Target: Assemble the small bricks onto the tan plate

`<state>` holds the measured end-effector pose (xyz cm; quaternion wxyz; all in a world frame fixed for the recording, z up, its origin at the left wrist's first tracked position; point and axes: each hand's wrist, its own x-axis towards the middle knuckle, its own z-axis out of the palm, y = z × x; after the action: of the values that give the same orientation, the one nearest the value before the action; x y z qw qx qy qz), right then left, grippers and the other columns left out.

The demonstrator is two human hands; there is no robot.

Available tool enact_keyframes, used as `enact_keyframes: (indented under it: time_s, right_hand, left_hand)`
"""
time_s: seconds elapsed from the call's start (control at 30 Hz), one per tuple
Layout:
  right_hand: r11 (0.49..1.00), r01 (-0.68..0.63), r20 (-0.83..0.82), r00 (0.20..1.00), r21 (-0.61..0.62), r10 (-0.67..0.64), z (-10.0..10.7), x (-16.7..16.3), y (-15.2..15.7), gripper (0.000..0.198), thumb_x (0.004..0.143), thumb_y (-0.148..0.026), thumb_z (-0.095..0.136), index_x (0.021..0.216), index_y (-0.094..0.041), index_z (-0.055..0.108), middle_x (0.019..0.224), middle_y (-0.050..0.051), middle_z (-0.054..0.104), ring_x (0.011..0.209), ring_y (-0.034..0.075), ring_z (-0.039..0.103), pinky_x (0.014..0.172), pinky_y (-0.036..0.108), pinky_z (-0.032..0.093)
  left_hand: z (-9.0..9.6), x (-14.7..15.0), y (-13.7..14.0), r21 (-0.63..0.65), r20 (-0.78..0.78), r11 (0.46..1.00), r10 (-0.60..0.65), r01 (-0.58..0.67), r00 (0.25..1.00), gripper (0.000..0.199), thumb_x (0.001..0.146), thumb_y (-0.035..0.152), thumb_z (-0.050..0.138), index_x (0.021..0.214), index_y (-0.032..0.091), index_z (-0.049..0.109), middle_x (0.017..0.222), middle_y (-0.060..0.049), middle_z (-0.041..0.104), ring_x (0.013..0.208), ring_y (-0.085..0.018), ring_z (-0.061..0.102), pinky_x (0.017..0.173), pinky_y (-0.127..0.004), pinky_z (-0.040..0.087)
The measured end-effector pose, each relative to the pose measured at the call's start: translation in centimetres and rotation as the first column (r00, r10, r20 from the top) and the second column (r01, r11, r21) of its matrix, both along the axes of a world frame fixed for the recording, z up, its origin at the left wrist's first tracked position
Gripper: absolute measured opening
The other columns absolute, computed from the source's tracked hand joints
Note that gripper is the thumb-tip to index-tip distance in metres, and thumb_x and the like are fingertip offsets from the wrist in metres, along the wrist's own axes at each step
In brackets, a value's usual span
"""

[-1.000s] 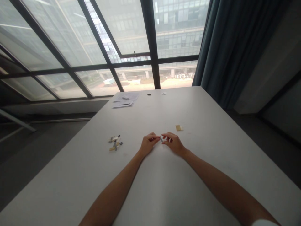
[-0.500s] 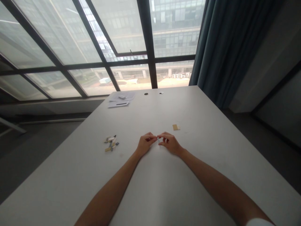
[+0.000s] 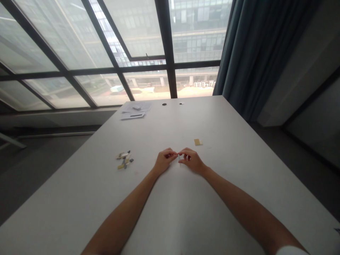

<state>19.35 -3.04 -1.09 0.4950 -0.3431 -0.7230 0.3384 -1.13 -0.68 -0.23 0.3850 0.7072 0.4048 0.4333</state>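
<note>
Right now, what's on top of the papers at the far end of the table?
On the papers sits a small pale block; a dark strip shows too, maybe printed. I can't see what the block covers.

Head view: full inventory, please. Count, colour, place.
Small narrow piece: one, pale grey, between the hands
Heap of small pieces: several overlapping, count unclear; tan, grey, dark; table's left
Flat rectangular piece: one, tan and white, beyond the right hand
Paper sheets: several, white, table's far left
Small block: one, pale, on the sheets
Round spots: two, dark, one with white beside it, far edge
Broad table: one, white, centre
Framed window: one, black frame, ahead
Long fabric curtain: one, blue, right
Floor: dark grey, both sides
Left hand: one, bare, at the piece
Right hand: one, bare, at the piece
</note>
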Motion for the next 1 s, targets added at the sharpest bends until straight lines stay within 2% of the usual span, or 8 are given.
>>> enact_keyframes:
  time_s: [0.33, 0.43, 0.5, 0.6, 0.67, 0.73, 0.87, 1.0]
  right_hand:
    - [1.000, 0.005, 0.013, 1.000, 0.011, -0.005, 0.1, 0.0, -0.2, 0.024, 0.081, -0.032, 0.078, 0.101, -0.021, 0.071, 0.097, 0.004, 0.066, 0.068, 0.011, 0.056, 0.057, 0.023, 0.045]
    - [1.000, 0.003, 0.030, 1.000, 0.029, -0.004, 1.2, 0.4, -0.1, 0.025, 0.082, -0.032, 0.076, 0.104, -0.021, 0.071, 0.099, 0.004, 0.066, 0.068, 0.011, 0.057, 0.057, 0.023, 0.045]
    - [0.998, 0.026, 0.027, 0.999, 0.049, -0.027, 2.8, 1.5, 0.3, 0.028, 0.081, -0.033, 0.077, 0.106, -0.021, 0.071, 0.101, 0.005, 0.066, 0.068, 0.011, 0.057, 0.055, 0.023, 0.045]
    - [0.976, 0.205, -0.024, 0.979, 0.072, -0.204, 5.8, 4.4, 1.5, 0.027, 0.078, -0.034, 0.077, 0.102, -0.022, 0.071, 0.102, 0.005, 0.066, 0.069, 0.011, 0.056, 0.055, 0.023, 0.044]
    - [0.935, 0.344, -0.040, 0.939, 0.084, -0.342, 7.2, 6.9, 2.4, 0.026, 0.079, -0.033, 0.076, 0.101, -0.022, 0.071, 0.102, 0.004, 0.066, 0.069, 0.012, 0.056, 0.056, 0.025, 0.044]
    - [0.885, 0.449, -0.025, 0.893, 0.122, -0.449, 7.6, 9.4, 3.4, 0.028, 0.078, -0.033, 0.077, 0.103, -0.021, 0.072, 0.102, 0.004, 0.067, 0.069, 0.013, 0.056, 0.061, 0.028, 0.044]
    - [0.807, 0.570, 0.052, 0.811, 0.156, -0.583, 5.6, 12.9, 5.2, 0.029, 0.076, -0.036, 0.077, 0.101, -0.021, 0.074, 0.106, 0.007, 0.065, 0.078, 0.018, 0.058, 0.074, 0.036, 0.049]
    - [0.794, 0.602, 0.212, 0.767, 0.091, -0.606, 2.2, 14.1, 6.5, 0.026, 0.071, -0.032, 0.080, 0.096, -0.023, 0.076, 0.111, 0.008, 0.062, 0.098, 0.024, 0.059, 0.092, 0.043, 0.047]
  left_hand:
    - [-0.1, 0.0, 0.1, 0.018, -0.008, 1.000, -0.013, 0.013, 1.000, 0.022, 0.081, 0.039, 0.074, 0.082, 0.017, 0.077, 0.074, -0.002, 0.061, 0.060, -0.010, 0.045, 0.055, -0.024, 0.032]
    - [0.0, 0.0, 0.0, 0.025, -0.026, 1.000, -0.010, 0.011, 1.000, 0.022, 0.082, 0.039, 0.074, 0.083, 0.017, 0.077, 0.074, -0.002, 0.060, 0.060, -0.010, 0.045, 0.056, -0.024, 0.033]
    - [0.1, 0.1, 0.0, 0.029, -0.053, 1.000, -0.007, 0.008, 0.999, 0.022, 0.082, 0.039, 0.073, 0.083, 0.017, 0.077, 0.073, -0.001, 0.059, 0.060, -0.010, 0.044, 0.056, -0.024, 0.032]
    - [0.2, 0.3, -0.1, 0.027, -0.078, 1.000, -0.003, 0.005, 0.997, 0.022, 0.083, 0.037, 0.072, 0.082, 0.016, 0.077, 0.072, -0.001, 0.058, 0.060, -0.010, 0.043, 0.056, -0.023, 0.032]
    - [0.2, 0.4, 0.0, 0.026, -0.078, 1.000, -0.001, 0.003, 0.997, 0.021, 0.083, 0.036, 0.071, 0.082, 0.016, 0.076, 0.072, 0.000, 0.057, 0.060, -0.010, 0.043, 0.057, -0.024, 0.032]
    - [0.2, 0.4, 0.0, 0.025, -0.078, 1.000, 0.002, 0.000, 0.997, 0.021, 0.083, 0.036, 0.071, 0.081, 0.016, 0.076, 0.071, 0.000, 0.057, 0.060, -0.010, 0.042, 0.057, -0.024, 0.032]
    - [0.3, 0.4, -0.1, 0.032, -0.093, 0.999, 0.010, -0.007, 0.996, 0.021, 0.083, 0.037, 0.071, 0.082, 0.017, 0.077, 0.070, 0.000, 0.057, 0.059, -0.010, 0.042, 0.056, -0.024, 0.032]
    - [0.3, 0.2, -0.3, 0.038, -0.105, 0.999, 0.014, -0.010, 0.994, 0.021, 0.083, 0.037, 0.071, 0.082, 0.017, 0.077, 0.070, 0.000, 0.056, 0.060, -0.010, 0.043, 0.056, -0.024, 0.033]
